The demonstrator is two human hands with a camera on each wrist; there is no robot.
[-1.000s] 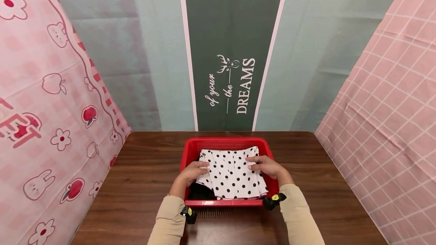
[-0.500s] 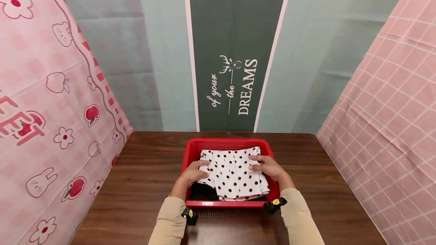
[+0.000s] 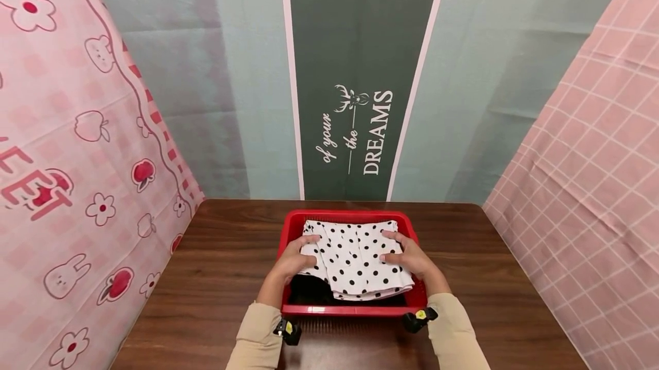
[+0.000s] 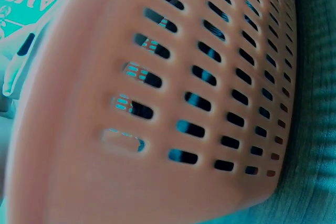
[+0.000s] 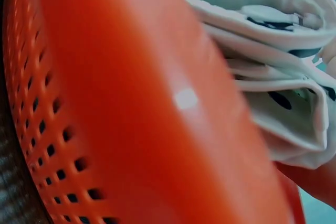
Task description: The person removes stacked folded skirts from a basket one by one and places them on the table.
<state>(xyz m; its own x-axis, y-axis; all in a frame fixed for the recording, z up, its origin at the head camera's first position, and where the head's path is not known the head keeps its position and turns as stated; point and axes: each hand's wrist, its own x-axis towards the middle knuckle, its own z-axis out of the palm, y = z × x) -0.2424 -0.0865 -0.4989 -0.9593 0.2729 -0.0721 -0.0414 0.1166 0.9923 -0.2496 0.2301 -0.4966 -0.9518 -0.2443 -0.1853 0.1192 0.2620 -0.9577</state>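
Observation:
A folded white garment with black polka dots (image 3: 355, 261) lies over the red plastic basket (image 3: 355, 310), its near edge just inside the front rim. My left hand (image 3: 297, 257) grips its left side, thumb and index finger on top and the other fingers hidden. On the opposite side my right hand (image 3: 413, 257) holds it in the same way. In the right wrist view, stacked folds of the dotted garment (image 5: 294, 119) stand above the basket rim (image 5: 184, 98). Beneath it in the basket, dark cloth (image 3: 311, 290) shows at the front left.
The basket stands on a brown wooden table (image 3: 231, 267). A grey-green printed curtain (image 3: 360, 44) hangs behind the table, with pink patterned cloths (image 3: 62, 187) at the left and right sides. The left wrist view is filled by the perforated basket wall (image 4: 173, 93).
Both hands have raised the dotted garment slightly, and its near layers now show below the top fold. The head view has shifted a little, moving the scene rightward.

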